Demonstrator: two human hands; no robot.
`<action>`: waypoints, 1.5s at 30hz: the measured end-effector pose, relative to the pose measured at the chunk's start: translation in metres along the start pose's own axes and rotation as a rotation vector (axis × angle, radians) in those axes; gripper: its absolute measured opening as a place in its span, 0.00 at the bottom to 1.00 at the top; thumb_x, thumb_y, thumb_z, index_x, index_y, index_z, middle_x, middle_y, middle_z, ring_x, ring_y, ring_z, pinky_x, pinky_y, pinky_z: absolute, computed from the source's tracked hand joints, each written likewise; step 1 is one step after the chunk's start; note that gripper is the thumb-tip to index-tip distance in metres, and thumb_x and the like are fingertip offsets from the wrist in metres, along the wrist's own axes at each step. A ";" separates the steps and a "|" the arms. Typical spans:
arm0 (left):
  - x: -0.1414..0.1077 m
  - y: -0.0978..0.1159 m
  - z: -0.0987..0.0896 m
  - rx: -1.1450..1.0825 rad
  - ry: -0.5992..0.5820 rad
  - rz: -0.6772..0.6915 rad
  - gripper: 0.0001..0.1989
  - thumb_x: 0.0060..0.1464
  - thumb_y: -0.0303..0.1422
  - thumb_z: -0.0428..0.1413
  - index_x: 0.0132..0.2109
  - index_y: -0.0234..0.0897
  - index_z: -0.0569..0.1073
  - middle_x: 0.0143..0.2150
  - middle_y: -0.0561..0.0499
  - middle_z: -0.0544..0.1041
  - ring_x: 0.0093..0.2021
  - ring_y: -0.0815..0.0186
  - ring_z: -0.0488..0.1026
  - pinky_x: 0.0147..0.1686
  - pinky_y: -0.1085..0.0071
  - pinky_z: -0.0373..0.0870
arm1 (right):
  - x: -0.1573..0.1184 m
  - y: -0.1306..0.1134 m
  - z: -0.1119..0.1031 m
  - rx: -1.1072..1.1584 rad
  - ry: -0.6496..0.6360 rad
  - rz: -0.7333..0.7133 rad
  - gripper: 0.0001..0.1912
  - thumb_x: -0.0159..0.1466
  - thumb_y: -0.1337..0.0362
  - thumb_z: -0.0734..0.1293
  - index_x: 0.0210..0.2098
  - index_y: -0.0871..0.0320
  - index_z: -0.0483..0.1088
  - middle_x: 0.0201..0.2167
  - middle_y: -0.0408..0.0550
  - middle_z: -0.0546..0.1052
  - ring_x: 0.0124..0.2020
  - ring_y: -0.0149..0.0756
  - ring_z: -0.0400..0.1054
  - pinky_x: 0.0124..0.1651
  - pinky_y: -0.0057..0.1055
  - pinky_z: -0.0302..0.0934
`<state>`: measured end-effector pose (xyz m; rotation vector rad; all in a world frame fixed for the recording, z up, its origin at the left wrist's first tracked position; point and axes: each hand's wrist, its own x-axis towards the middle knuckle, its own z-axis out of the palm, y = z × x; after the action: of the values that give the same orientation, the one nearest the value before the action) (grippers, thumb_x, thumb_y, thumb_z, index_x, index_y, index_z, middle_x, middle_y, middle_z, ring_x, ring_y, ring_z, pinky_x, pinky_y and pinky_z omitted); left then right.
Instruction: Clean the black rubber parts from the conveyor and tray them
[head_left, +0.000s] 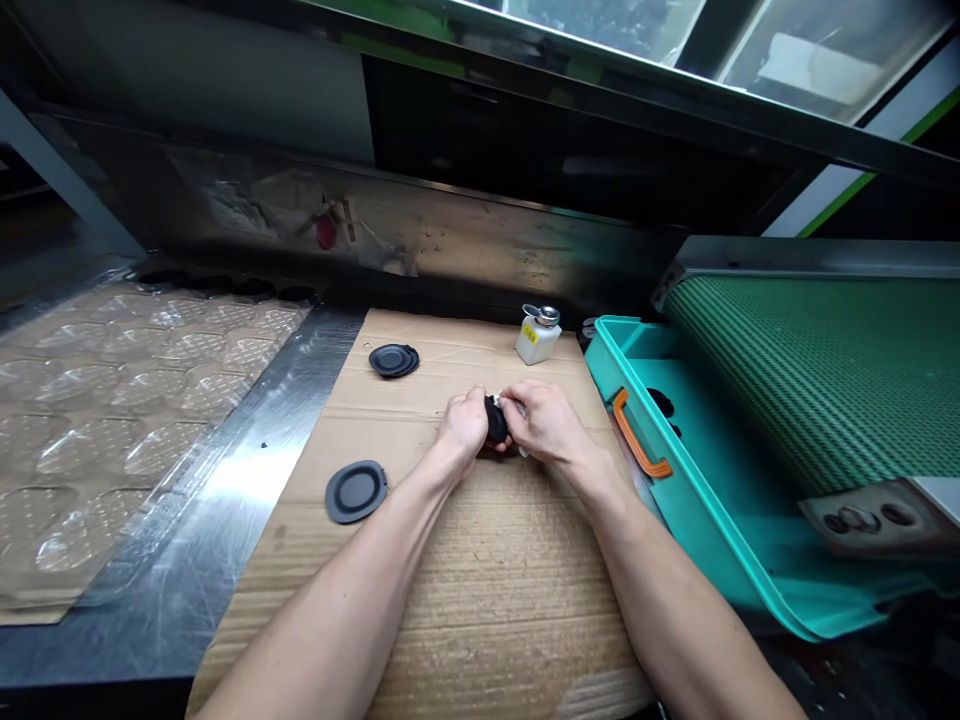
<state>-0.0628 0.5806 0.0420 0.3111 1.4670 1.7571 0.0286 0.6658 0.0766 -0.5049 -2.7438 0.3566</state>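
My left hand [465, 422] and right hand [546, 422] clench this black disc [496, 420], but one loose pinch could drop it onto the cardboard sheet [480, 590].

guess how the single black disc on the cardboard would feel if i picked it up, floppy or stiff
The black disc is probably light for its size, since it looks thin. Its matte, rubbery surface suggests some bend and decent grip. Lying flat on the cardboard, it should slide when pushed, not roll.
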 end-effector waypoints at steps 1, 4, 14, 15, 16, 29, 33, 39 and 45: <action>-0.001 0.000 0.000 0.015 -0.012 0.010 0.17 0.61 0.39 0.46 0.27 0.36 0.69 0.16 0.49 0.70 0.14 0.63 0.69 0.14 0.70 0.66 | 0.000 0.000 -0.001 0.005 0.003 -0.003 0.11 0.67 0.66 0.60 0.36 0.58 0.75 0.33 0.49 0.77 0.35 0.36 0.69 0.40 0.28 0.58; -0.002 -0.001 0.000 0.020 -0.016 0.029 0.17 0.61 0.38 0.46 0.27 0.36 0.69 0.16 0.49 0.71 0.15 0.63 0.69 0.15 0.70 0.66 | 0.000 0.000 -0.003 0.026 0.018 -0.018 0.12 0.67 0.66 0.60 0.36 0.57 0.75 0.34 0.49 0.77 0.36 0.36 0.70 0.42 0.28 0.58; -0.007 -0.003 -0.001 0.108 -0.060 0.102 0.19 0.61 0.40 0.46 0.26 0.35 0.70 0.16 0.47 0.72 0.14 0.62 0.69 0.14 0.69 0.66 | -0.003 0.003 -0.010 0.027 -0.014 -0.033 0.12 0.65 0.66 0.60 0.31 0.57 0.74 0.31 0.49 0.77 0.34 0.36 0.70 0.40 0.28 0.58; -0.007 -0.004 -0.001 0.116 -0.066 0.100 0.20 0.60 0.41 0.45 0.26 0.35 0.70 0.16 0.47 0.72 0.14 0.62 0.69 0.14 0.69 0.66 | -0.003 0.003 -0.010 0.031 -0.020 -0.029 0.12 0.65 0.66 0.60 0.31 0.57 0.74 0.31 0.48 0.77 0.34 0.35 0.70 0.40 0.28 0.58; -0.006 -0.005 -0.001 0.136 -0.069 0.100 0.20 0.60 0.41 0.45 0.26 0.35 0.70 0.16 0.47 0.72 0.13 0.62 0.69 0.14 0.69 0.66 | -0.003 0.003 -0.010 0.032 -0.023 -0.026 0.12 0.65 0.66 0.60 0.30 0.57 0.74 0.30 0.48 0.77 0.34 0.36 0.70 0.40 0.28 0.58; -0.016 -0.001 -0.001 0.298 -0.205 0.106 0.23 0.59 0.45 0.46 0.28 0.31 0.73 0.18 0.45 0.74 0.14 0.63 0.70 0.14 0.71 0.66 | -0.014 0.006 -0.022 0.222 -0.074 -0.002 0.14 0.63 0.68 0.60 0.27 0.59 0.75 0.24 0.44 0.76 0.25 0.29 0.65 0.32 0.25 0.53; -0.012 0.007 0.000 0.156 -0.153 -0.003 0.20 0.61 0.40 0.45 0.31 0.29 0.73 0.21 0.42 0.75 0.15 0.64 0.70 0.12 0.72 0.66 | -0.016 0.014 -0.022 0.207 -0.100 0.055 0.13 0.63 0.67 0.61 0.27 0.58 0.76 0.22 0.43 0.75 0.24 0.29 0.64 0.30 0.26 0.52; -0.001 0.035 -0.013 -0.371 -0.024 -0.396 0.20 0.63 0.31 0.38 0.45 0.19 0.70 0.26 0.36 0.77 0.20 0.66 0.73 0.16 0.78 0.69 | -0.024 0.047 -0.028 -0.057 0.273 0.345 0.15 0.64 0.63 0.61 0.44 0.58 0.77 0.37 0.52 0.79 0.38 0.42 0.71 0.40 0.34 0.59; 0.001 0.039 -0.021 -0.529 -0.031 -0.450 0.22 0.64 0.30 0.37 0.51 0.15 0.67 0.29 0.34 0.77 0.22 0.65 0.73 0.17 0.78 0.71 | -0.025 0.059 -0.017 -0.251 0.378 0.376 0.19 0.62 0.62 0.64 0.51 0.58 0.73 0.48 0.58 0.72 0.48 0.50 0.65 0.47 0.43 0.60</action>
<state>-0.0932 0.5667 0.0709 -0.2496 0.9065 1.6731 0.0743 0.7134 0.0678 -1.0439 -2.3275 -0.0052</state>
